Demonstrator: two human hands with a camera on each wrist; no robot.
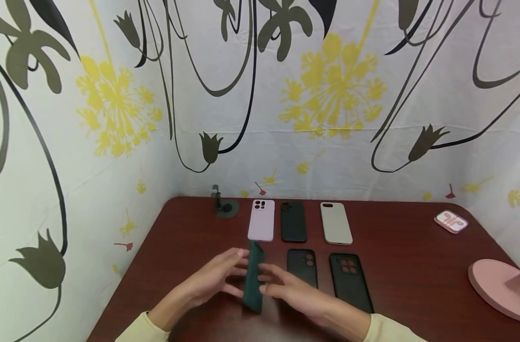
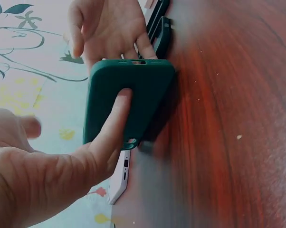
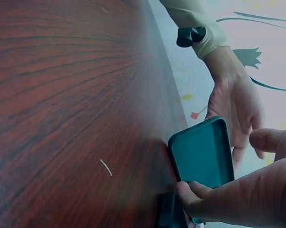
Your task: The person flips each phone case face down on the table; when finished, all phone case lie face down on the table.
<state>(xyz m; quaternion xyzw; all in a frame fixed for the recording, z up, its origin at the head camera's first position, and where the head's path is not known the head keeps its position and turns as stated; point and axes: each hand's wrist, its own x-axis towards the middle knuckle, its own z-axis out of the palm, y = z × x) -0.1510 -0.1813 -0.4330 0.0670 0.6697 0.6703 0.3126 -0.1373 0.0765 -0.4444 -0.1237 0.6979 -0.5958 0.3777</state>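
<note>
Green phone case (image 1: 253,276): positioned on its long edge, tilted, above the near part of the dark red wood bench (image 1: 397,242), between the two hands. Left hand (image 1: 215,275): fingers extended and relaxed, one digit pressed flat against the outer back of the case. Right hand (image 1: 296,294): fingers loosely extended, tips touching the inner side near the lower edge; whether its thumb also touches is difficult to determine from these angles.

Surrounding items: a lilac phone case (image 1: 261,221) lies just ahead of the green one, followed to the right by a black phone case (image 1: 293,222) and a cream phone case (image 1: 337,223). A dark case with a camera cutout (image 1: 303,267) and a black case with a square camera block (image 1: 351,280) lie beside the right forearm, which partly covers both in the head view.

Edges: bench surface extends from the left hand to the left edge. A small dark stand (image 1: 226,208) occupies the far left corner area. A wide stretch of wood separates the cream case from the pink-and-white badge (image 1: 451,222) and the pink round base (image 1: 497,287) at the right edge. Patterned cloth (image 1: 243,109) encloses the rear and sides.

Containers: the green case is a shallow shell with a raised rim; its bare inner floor faces the right hand.
</note>
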